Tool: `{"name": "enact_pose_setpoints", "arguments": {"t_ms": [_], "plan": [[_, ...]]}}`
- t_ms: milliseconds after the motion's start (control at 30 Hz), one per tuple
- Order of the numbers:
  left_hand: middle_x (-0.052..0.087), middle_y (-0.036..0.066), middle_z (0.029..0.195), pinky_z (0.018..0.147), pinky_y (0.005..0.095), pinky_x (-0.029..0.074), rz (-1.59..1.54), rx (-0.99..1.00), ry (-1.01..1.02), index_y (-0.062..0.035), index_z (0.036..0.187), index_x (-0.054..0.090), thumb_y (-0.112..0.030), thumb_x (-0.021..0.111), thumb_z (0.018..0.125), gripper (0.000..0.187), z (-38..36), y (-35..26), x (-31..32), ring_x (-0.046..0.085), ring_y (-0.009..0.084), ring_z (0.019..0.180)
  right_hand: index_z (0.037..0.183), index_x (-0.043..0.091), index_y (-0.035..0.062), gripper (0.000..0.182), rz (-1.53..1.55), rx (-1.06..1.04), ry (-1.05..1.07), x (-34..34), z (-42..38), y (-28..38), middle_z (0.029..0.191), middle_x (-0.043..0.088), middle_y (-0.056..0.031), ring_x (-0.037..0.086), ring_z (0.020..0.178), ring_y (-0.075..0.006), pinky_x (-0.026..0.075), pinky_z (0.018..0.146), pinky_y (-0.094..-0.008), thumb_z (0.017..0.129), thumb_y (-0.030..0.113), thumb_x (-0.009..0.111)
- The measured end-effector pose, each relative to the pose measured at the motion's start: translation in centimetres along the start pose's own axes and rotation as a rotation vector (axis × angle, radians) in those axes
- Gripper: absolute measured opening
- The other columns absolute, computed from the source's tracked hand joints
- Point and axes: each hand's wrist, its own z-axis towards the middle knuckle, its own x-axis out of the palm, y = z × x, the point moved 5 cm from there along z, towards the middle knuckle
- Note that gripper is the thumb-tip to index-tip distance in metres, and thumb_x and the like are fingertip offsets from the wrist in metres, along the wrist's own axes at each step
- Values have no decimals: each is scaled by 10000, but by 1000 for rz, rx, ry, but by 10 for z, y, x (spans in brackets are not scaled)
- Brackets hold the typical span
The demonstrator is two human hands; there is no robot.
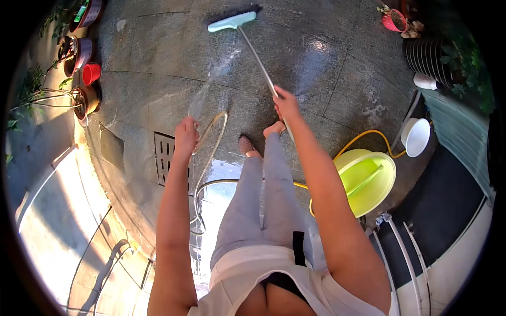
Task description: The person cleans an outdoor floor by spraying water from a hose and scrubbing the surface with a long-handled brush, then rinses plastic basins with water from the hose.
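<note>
My left hand (186,136) is closed around the end of a hose (213,126), and water (203,95) sprays from it onto the wet paved floor ahead. The hose loops down beside my legs. In my right hand (286,102) is the metal handle of a floor brush (232,22), gripped with the fingers wrapped round. Its light blue head rests on the floor at the top of the view, dark bristles facing away from me. The handle's lower end passes behind my right forearm.
A slotted drain cover (165,152) lies left of my feet. At right stand a yellow-green basin (390,181), a white bucket (416,137) and a stack of dark pots (428,60). Potted plants and a red pot (91,73) line the left edge. A yellow hose (369,132) curves behind the basin.
</note>
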Motion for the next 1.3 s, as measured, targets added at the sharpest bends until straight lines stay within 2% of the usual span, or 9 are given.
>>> {"name": "enact_pose_setpoints", "arguments": {"t_ms": [200,267,367,533,667,733,1033,1100,1300], "plan": [[376,-13,477,352,257,255,27,81,-37,-60,842,516,-380,367,969,375,-7,28,-22,331,88,364,1421,351,211,564,-461,-156,56,6,-56,56,757,623,-109,577,557,-196,491,525,-370,901,184,569],[398,-3,482,356,265,285,26,87,-42,-54,839,527,-381,369,965,384,-12,28,-26,357,93,370,1453,271,231,643,-449,75,189,-22,-123,24,1135,605,-203,621,967,-352,486,817,-419,887,174,570],[399,2,480,362,269,293,6,109,-69,-46,838,536,-368,366,960,384,-15,37,-28,368,94,377,1417,340,105,621,-565,-320,2,-83,-204,-62,1371,446,-193,453,1252,-333,372,1015,-366,847,105,586],[386,2,478,368,265,287,-74,57,-38,-35,842,539,-341,360,954,371,-25,28,-26,362,92,384,1379,429,123,534,-323,139,-60,-127,-300,-126,1230,560,-157,542,1125,-239,431,917,-316,866,81,571],[363,-9,477,370,259,273,-82,15,-12,-42,825,535,-344,363,953,370,-17,17,-16,344,87,387,1374,449,159,518,-90,297,-12,-106,-255,-89,743,602,-47,584,548,-144,476,474,-283,875,79,564],[350,-15,478,367,259,262,-94,4,-32,-52,821,530,-351,362,953,368,-7,7,-8,333,84,386,1382,440,188,526,-6,201,-50,-93,-194,-57,569,432,17,385,367,-78,326,322,-264,881,83,560],[478,46,552,502,317,387,240,116,8,-43,851,577,-415,357,971,449,49,-88,47,485,144,498,1396,415,175,500,-3,-18,-51,-126,-1,95,734,586,-45,513,532,-122,422,434,-311,911,175,537],[514,78,588,549,342,411,321,156,20,-38,868,584,-411,350,971,452,60,-114,68,519,186,543,1377,425,171,498,-373,-238,-163,-166,-43,59,1317,527,-122,604,1024,-298,481,820,-358,896,200,548],[632,219,834,721,447,454,565,295,77,-34,968,607,-384,342,968,440,77,-178,133,606,394,800,1366,439,164,492,-438,-98,-275,-256,-278,-93,1148,611,-188,594,1048,-354,490,823,-377,893,188,573]]}}
